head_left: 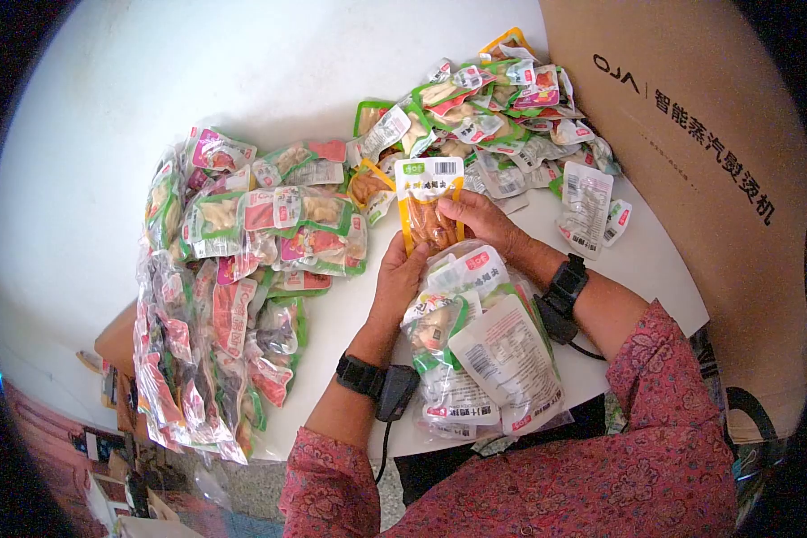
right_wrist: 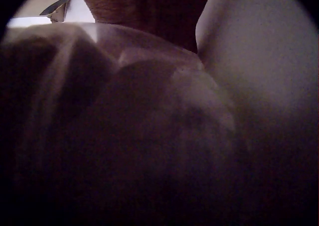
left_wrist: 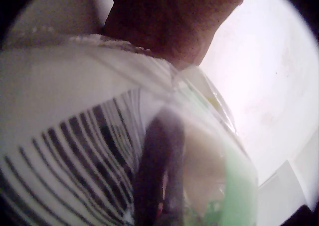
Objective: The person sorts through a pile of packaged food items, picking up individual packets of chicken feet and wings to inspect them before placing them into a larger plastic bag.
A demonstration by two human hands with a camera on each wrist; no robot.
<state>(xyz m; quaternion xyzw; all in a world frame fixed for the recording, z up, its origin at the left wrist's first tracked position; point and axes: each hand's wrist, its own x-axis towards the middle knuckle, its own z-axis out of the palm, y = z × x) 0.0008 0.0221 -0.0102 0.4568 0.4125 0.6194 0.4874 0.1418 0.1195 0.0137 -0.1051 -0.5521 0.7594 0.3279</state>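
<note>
A yellow-edged food packet (head_left: 430, 202) is held upright between both hands in the head view. The left hand (head_left: 400, 276) grips its lower left edge with the thumb on the front; the right hand (head_left: 484, 221) pinches its right side, thumb across the front. Just below the hands lies a clear bag (head_left: 511, 359) filled with packets, near the person's body. In the left wrist view, clear plastic and a barcoded packet (left_wrist: 75, 156) fill the space below the wrist. The right wrist view is dark, with plastic close to the lens and the fingers hidden.
Full clear bags of packets (head_left: 233, 305) stand at the left of the white table (head_left: 269, 63). A loose pile of packets (head_left: 475, 108) lies beyond the hands, with a white-backed packet (head_left: 586, 208) at its right. A large cardboard box (head_left: 690, 117) borders the right side.
</note>
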